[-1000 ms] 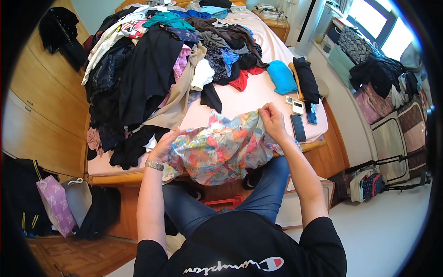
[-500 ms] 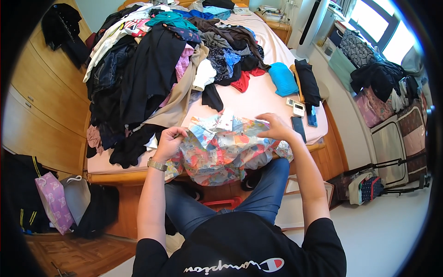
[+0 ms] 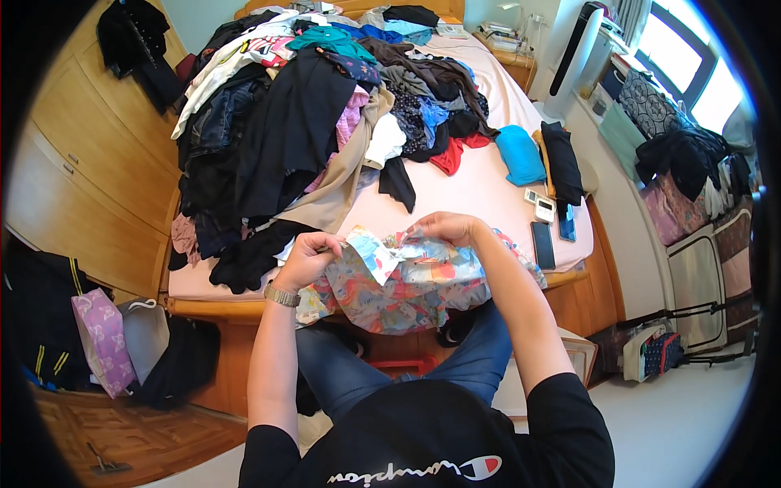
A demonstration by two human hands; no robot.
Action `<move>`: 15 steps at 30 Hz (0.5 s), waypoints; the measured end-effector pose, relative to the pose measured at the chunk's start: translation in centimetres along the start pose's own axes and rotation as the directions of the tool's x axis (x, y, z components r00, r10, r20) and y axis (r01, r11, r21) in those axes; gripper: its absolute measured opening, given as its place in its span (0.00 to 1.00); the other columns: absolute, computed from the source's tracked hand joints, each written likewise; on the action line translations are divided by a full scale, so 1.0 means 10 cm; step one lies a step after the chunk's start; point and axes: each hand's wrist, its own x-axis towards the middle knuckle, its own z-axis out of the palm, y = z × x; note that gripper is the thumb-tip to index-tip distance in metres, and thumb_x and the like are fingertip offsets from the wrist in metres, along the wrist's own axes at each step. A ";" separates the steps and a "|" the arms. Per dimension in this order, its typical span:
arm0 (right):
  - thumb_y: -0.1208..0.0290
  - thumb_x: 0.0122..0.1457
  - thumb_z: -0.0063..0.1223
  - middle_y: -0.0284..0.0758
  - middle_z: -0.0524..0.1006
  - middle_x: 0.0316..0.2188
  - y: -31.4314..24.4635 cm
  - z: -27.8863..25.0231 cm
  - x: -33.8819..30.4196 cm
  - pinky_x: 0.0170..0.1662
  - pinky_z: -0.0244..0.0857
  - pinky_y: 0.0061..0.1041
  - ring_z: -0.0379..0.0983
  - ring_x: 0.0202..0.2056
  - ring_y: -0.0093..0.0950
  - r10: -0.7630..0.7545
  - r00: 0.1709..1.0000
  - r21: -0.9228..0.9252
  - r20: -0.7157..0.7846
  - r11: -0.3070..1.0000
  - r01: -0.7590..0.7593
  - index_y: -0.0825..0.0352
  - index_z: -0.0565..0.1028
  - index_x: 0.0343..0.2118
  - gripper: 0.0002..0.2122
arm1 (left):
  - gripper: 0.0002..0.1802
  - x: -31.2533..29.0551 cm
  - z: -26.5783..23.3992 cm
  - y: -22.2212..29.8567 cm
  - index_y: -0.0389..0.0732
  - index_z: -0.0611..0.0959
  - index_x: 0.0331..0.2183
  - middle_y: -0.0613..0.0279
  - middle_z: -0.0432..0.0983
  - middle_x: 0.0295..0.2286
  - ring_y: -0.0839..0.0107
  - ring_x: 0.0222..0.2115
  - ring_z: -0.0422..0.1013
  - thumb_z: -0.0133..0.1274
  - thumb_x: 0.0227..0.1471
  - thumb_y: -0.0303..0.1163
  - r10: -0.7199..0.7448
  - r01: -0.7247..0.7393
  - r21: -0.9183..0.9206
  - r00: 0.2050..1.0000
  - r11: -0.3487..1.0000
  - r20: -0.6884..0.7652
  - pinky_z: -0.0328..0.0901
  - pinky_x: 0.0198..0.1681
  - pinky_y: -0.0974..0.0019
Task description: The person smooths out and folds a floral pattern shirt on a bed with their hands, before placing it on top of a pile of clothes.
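A colourful patterned shirt (image 3: 382,299) hangs over the front edge of the bed and above my knees. Its collar (image 3: 373,254) shows a paler side, turned up between my hands. My left hand (image 3: 307,259), with a metal watch on the wrist, pinches the shirt by the left end of the collar. At the collar's right side, my right hand (image 3: 446,229) has its fingers closed on the fabric, the fingertips partly hidden in the folds.
A large heap of mixed clothes (image 3: 277,146) covers the bed's left and far parts. To the right lie a rolled blue bundle (image 3: 519,154), a black folded item (image 3: 561,163), small white devices (image 3: 543,209) and a phone (image 3: 543,246). Bags (image 3: 102,342) stand at the lower left.
My right hand has moved left, from above the shirt's right side to the collar, and its fingers have closed on the cloth. My left hand keeps its hold. The view has shifted slightly.
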 end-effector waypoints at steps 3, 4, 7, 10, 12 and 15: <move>0.75 0.55 0.64 0.31 0.80 0.38 -0.13 0.28 -0.13 0.47 0.72 0.23 0.77 0.40 0.22 -0.135 0.991 0.010 0.010 0.991 0.134 0.68 0.72 0.52 0.21 | 0.13 -0.02 -0.24 -0.21 0.37 0.81 0.36 0.61 0.80 0.38 0.75 0.41 0.74 0.57 0.46 0.14 -0.009 0.011 -0.058 0.999 0.998 0.042 0.66 0.49 0.70; 0.76 0.55 0.64 0.32 0.80 0.38 -0.15 0.30 -0.15 0.46 0.71 0.23 0.77 0.39 0.22 -0.286 0.953 -0.015 -0.102 0.958 0.286 0.68 0.73 0.47 0.17 | 0.20 -0.01 -0.30 -0.28 0.38 0.80 0.43 0.60 0.79 0.41 0.74 0.43 0.73 0.60 0.45 0.17 -0.023 0.032 -0.104 0.995 0.994 0.092 0.65 0.51 0.69; 0.79 0.53 0.65 0.31 0.79 0.35 -0.29 0.26 -0.31 0.45 0.71 0.24 0.76 0.38 0.22 -0.530 0.796 -0.152 -0.292 0.847 0.509 0.66 0.73 0.42 0.15 | 0.42 0.13 -0.01 0.02 0.38 0.68 0.58 0.56 0.72 0.51 0.71 0.50 0.69 0.67 0.40 0.26 -0.026 0.038 -0.061 0.980 0.997 0.197 0.62 0.55 0.66; 0.80 0.53 0.65 0.32 0.80 0.41 -0.55 0.38 -0.45 0.48 0.70 0.24 0.76 0.41 0.21 -0.604 0.758 -0.251 -0.246 0.795 0.552 0.67 0.70 0.48 0.21 | 0.51 0.24 0.29 0.04 0.32 0.62 0.61 0.54 0.69 0.54 0.69 0.53 0.67 0.71 0.41 0.35 -0.051 0.020 0.234 0.991 0.972 0.126 0.61 0.58 0.65; 0.82 0.51 0.66 0.35 0.79 0.44 -0.66 0.45 -0.57 0.51 0.69 0.24 0.76 0.44 0.23 -0.618 0.753 -0.346 -0.227 0.774 0.531 0.69 0.67 0.56 0.28 | 0.49 0.36 0.46 0.07 0.33 0.63 0.61 0.54 0.71 0.53 0.70 0.51 0.69 0.71 0.43 0.34 -0.046 0.027 0.250 0.996 0.968 0.073 0.64 0.55 0.66; 0.85 0.49 0.65 0.35 0.79 0.44 -0.81 0.41 -0.70 0.51 0.68 0.24 0.75 0.45 0.23 -0.578 0.804 -0.529 -0.142 0.731 0.432 0.72 0.66 0.58 0.31 | 0.35 0.52 0.49 0.17 0.33 0.73 0.55 0.60 0.77 0.45 0.76 0.43 0.72 0.68 0.47 0.29 0.007 -0.002 0.044 0.993 0.999 -0.118 0.68 0.47 0.69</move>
